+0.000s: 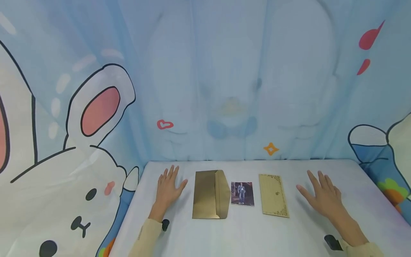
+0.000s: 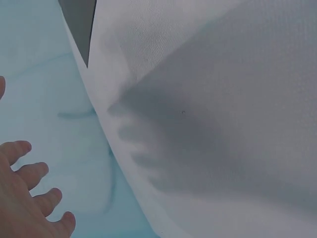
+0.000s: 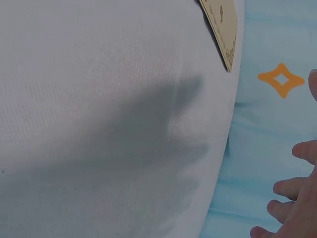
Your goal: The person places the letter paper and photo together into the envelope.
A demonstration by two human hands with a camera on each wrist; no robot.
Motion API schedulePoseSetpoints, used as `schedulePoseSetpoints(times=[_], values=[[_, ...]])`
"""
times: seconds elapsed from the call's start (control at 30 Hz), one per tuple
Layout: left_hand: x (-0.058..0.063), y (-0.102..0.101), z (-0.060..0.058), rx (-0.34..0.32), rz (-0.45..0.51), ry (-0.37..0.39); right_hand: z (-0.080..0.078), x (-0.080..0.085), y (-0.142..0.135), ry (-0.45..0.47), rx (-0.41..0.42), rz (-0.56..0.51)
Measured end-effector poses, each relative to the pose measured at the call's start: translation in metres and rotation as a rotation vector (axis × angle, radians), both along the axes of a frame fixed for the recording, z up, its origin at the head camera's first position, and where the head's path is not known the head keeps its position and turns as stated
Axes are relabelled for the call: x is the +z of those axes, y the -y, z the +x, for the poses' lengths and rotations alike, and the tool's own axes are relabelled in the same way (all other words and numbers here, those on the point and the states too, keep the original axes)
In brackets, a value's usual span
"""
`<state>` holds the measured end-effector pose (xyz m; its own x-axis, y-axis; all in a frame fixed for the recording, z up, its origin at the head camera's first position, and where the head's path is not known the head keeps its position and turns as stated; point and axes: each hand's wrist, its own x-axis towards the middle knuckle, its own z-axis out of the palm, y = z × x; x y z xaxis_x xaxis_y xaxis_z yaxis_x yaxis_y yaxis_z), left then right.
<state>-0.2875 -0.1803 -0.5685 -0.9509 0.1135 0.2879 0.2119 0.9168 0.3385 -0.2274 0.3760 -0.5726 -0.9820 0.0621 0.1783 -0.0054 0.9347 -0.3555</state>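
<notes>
My left hand (image 1: 168, 190) is spread over the left part of the white table, palm down, holding nothing. Just right of it lies a gold envelope (image 1: 204, 194) with its pointed flap opened out to the right. A small photo (image 1: 242, 193) of a standing person lies in the middle, close by the flap's tip. Further right is a pale gold card (image 1: 274, 195) with ornate dark corners. My right hand (image 1: 326, 198), fingers spread and likewise holding nothing, is over the table right of the card. In the right wrist view, one corner of the card (image 3: 224, 29) shows at the top.
The white table (image 1: 244, 239) ends at the back against a blue curtain (image 1: 231, 71) printed with cartoon figures. A printed rabbit (image 1: 80, 185) fills the left side. Dark wrist devices sit at both cream sleeves (image 1: 146, 237). Shadows of the hands fall on the cloth.
</notes>
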Motion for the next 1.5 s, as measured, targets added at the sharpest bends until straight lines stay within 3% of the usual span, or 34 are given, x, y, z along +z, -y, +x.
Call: schedulePoseSetpoints(times=[0.13,0.3,0.7,1.0,1.33,1.5], values=[[0.005,-0.004,-0.005,-0.011,0.002,0.019,-0.004,0.000,0.001,0.002,0.014,-0.002],[0.002,-0.008,-0.006,-0.022,0.005,0.020,-0.005,-0.003,0.005,0.030,0.013,0.006],[-0.004,-0.020,-0.001,-0.060,0.019,0.020,-0.006,-0.003,0.020,0.017,0.057,0.009],[-0.005,-0.031,0.002,-0.081,0.014,0.064,-0.007,-0.006,0.035,-0.010,0.103,-0.015],[-0.011,-0.042,0.004,-0.086,0.015,0.096,-0.004,0.003,0.059,0.017,0.161,-0.075],[-0.015,-0.046,0.007,-0.092,0.007,0.093,-0.006,-0.005,0.069,0.014,0.158,-0.057]])
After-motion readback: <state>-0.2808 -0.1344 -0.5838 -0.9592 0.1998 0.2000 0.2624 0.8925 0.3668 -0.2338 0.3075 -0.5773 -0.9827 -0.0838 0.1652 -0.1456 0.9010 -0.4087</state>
